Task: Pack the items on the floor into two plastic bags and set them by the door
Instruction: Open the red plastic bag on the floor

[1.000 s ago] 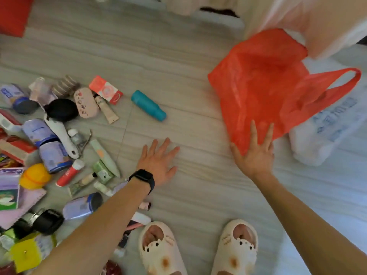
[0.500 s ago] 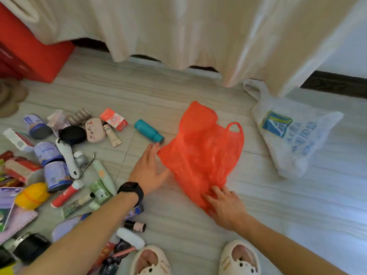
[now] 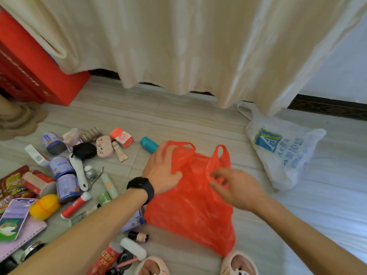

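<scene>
Red bag (image 3: 190, 207) has flattened; left hand (image 3: 161, 172) and right hand (image 3: 237, 188) grip it.

Items (image 3: 68, 187) left — near bag (image 3: 190, 207) — far bag (image 3: 286, 155) right

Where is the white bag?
In the head view, the white bag lies on the floor at the right, just under the curtain, beyond the red bag.
</scene>
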{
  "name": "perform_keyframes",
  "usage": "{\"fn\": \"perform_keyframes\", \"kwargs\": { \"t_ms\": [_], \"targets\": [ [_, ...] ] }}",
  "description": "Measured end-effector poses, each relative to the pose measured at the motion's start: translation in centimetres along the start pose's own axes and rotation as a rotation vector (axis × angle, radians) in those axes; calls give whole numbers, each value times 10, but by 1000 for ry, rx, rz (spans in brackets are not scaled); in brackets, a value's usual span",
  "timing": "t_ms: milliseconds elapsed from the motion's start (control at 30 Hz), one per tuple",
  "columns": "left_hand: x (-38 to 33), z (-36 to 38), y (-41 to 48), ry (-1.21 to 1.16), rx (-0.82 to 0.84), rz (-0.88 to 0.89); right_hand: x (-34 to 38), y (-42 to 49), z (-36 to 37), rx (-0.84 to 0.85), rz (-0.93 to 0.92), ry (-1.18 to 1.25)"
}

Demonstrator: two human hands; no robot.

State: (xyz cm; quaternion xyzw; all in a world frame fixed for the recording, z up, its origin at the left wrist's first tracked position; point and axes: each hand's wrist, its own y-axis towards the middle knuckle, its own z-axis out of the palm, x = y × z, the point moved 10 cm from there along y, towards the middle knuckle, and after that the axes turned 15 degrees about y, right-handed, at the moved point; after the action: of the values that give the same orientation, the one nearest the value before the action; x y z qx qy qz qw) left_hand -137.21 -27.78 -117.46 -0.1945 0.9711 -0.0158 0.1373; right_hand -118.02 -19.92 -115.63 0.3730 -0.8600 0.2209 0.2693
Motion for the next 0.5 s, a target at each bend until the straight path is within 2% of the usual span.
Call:
{"fn": "perform_keyframes", "kwargs": {
  "t_ms": [67, 133, 200, 300, 433, 500],
  "targets": [
    [-27, 8, 29, 191, 20, 103, -7, 32, -26, -146, 22, 27],
    [-47, 24, 57, 382, 65, 191, -25, 62, -23, -122, 118, -17],
    [-58, 46, 79, 508, 135, 247, -42, 87, -5, -17, 165, -141],
    [-60, 80, 101, 647, 247, 314, -54, 118, 29, 115, 84, -294],
    [-57, 132, 89, 901, 456, 604, -85, 122, 87, 474, 35, -568],
    [-46, 147, 76, 984, 524, 692, -100, 103, 106, 614, 23, -653]
  ]
}}
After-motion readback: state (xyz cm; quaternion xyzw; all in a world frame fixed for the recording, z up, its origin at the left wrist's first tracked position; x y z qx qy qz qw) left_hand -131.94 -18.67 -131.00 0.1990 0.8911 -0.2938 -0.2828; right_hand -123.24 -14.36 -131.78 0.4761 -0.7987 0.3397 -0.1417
